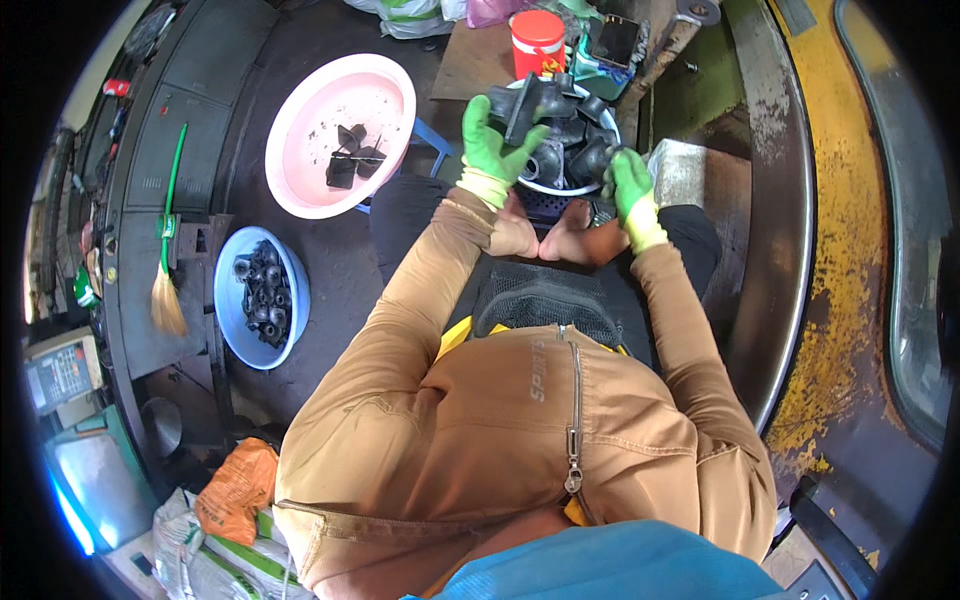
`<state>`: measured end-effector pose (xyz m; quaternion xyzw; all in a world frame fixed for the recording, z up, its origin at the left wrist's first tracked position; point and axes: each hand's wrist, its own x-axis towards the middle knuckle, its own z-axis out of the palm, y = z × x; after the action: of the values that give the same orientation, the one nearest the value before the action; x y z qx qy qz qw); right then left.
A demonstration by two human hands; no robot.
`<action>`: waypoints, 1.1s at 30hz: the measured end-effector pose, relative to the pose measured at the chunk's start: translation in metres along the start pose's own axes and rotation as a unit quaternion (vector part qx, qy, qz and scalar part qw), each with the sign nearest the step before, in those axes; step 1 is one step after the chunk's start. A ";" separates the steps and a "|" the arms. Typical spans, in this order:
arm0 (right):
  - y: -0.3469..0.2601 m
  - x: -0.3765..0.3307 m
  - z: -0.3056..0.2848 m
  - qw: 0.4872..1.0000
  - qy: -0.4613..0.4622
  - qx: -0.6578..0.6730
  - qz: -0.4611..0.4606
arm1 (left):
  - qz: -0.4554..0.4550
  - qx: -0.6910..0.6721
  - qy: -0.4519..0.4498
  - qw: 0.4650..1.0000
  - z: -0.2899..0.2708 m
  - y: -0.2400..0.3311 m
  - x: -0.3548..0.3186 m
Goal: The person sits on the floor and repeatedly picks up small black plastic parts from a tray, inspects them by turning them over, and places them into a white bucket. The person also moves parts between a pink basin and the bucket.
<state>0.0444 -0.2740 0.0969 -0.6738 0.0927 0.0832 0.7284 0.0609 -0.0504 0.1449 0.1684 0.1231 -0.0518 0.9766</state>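
My left hand (490,152), in a green glove with a pale yellow cuff, is curled around a black moulded part (522,112) with a flat flange, raised over the near left side of a white-rimmed basin (540,187). My right hand (632,190), gloved alike, is closed at the basin's right edge. Something small and dark shows at its fingertips, too small to name. Several black hollow parts (567,132) with round openings are heaped in the basin, which stands in front of my bare feet (568,235).
A pink basin (290,150) holding a few black parts stands at left. Below it, a blue basin (228,325) is filled with dark parts. A red lidded container (538,45) stands behind my basin. A worn yellow metal body (850,260) borders the right; grey cabinets (165,150) line the left.
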 end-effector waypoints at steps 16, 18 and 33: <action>-0.072 -0.096 0.037 0.946 -0.081 0.066 -0.307 | 0.326 0.613 -0.208 0.689 0.101 -0.046 -0.108; -0.085 -0.103 0.035 0.916 -0.031 -0.119 -0.383 | 0.316 0.608 -0.222 0.693 0.104 -0.042 -0.112; -0.085 -0.111 -0.011 0.921 -0.261 0.225 0.181 | -0.075 0.529 -0.429 0.728 0.106 -0.012 -0.107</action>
<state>-0.0424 -0.2913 0.2051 -0.4183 0.0359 0.3642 0.8313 -0.0203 -0.0916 0.2654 0.6079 -0.3441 -0.2486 0.6710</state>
